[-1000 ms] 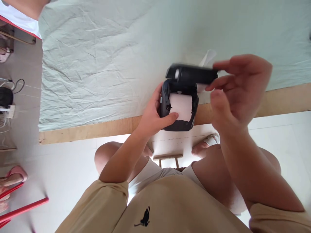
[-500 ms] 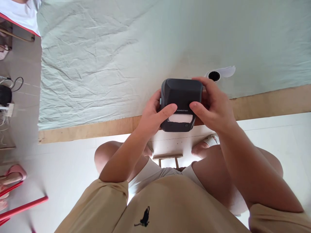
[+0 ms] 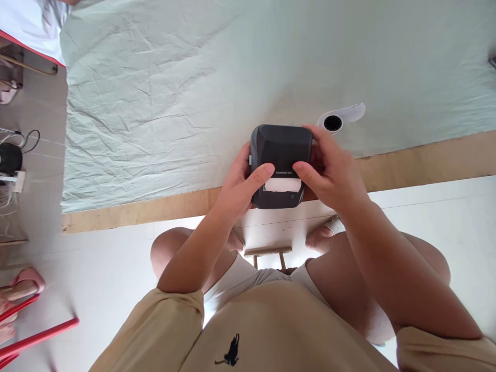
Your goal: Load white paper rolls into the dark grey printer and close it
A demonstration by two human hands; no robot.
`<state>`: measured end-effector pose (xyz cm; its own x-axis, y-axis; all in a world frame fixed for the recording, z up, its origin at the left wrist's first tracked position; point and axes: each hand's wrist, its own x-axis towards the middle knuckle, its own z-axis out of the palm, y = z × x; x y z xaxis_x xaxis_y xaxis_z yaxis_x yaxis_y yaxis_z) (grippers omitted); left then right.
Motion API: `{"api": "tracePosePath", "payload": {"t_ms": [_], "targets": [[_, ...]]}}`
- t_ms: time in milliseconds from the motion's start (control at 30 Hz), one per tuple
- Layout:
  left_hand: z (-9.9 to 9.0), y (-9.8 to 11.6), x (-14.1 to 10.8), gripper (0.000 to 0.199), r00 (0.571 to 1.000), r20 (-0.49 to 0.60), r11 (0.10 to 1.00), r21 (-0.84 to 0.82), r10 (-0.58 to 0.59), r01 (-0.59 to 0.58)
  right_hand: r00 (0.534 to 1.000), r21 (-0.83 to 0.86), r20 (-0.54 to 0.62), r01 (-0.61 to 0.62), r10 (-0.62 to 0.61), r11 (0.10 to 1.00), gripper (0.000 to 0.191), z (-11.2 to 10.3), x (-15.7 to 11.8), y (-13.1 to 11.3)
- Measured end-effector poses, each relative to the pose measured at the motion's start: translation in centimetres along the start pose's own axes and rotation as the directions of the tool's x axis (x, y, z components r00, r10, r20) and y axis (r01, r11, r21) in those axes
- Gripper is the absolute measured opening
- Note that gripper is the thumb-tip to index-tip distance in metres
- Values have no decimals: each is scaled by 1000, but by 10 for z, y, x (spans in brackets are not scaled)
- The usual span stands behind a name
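A dark label printer (image 3: 284,147) is held between my two hands above the table's front edge. White label paper (image 3: 282,184) shows in the slot below its lid. My left hand (image 3: 244,178) grips the left side, thumb on the front of the lid and fingers behind. On the other side my right hand (image 3: 329,165) holds it the same way, its thumb near the printed brand name. The fingers under the printer are hidden. Just beyond my right hand, a roll of white labels (image 3: 332,123) with a dark core rests on the cloth, its loose end trailing right.
A pale green wrinkled cloth (image 3: 147,103) covers the table, whose wooden edge (image 3: 418,157) runs in front of me. Another person's white sleeve (image 3: 34,26) shows at the top left. Cables (image 3: 11,155) and red stool legs (image 3: 39,338) are at the left.
The printer and both hands have shifted slightly left in the view, and the label roll appears further left too. My grip on the printer looks the same.
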<state>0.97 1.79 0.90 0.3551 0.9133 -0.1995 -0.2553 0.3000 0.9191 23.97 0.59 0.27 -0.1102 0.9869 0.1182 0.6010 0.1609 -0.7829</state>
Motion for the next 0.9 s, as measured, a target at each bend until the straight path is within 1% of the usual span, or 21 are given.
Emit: {"api": "tracePosePath", "payload": {"t_ms": [133, 233, 367, 433, 567, 667, 800, 900], "targets": [[1, -2, 0, 65, 999, -29, 999, -3, 39, -39, 998, -12, 33, 48, -47, 999, 73, -1, -1, 3], [2, -2, -1, 62, 998, -46, 999, -15, 49, -50, 997, 14, 17, 78, -78, 997, 75, 3, -2, 7], [3, 2, -2, 59, 998, -49, 999, -15, 33, -34, 995, 24, 0, 96, -96, 995, 76, 6, -5, 12], [4, 4, -3, 63, 998, -53, 1000, -13, 19, -20, 994, 21, 5, 106, -106, 994, 76, 5, -5, 13], [7, 7, -4, 77, 999, -36, 1000, -29, -12, 11, 993, -31, -8, 119, -119, 992, 73, 2, -4, 13], [9, 8, -4, 80, 999, -33, 999, -43, -21, 19, 994, -39, -4, 109, -109, 993, 71, 1, -2, 11], [8, 8, -5, 73, 999, -43, 1000, -2, -14, 14, 997, -39, -4, 82, -82, 996, 70, 0, -2, 9], [6, 6, -3, 66, 999, -33, 1000, -1, 7, -7, 995, -35, -1, 96, -96, 995, 71, -1, -2, 9]]}}
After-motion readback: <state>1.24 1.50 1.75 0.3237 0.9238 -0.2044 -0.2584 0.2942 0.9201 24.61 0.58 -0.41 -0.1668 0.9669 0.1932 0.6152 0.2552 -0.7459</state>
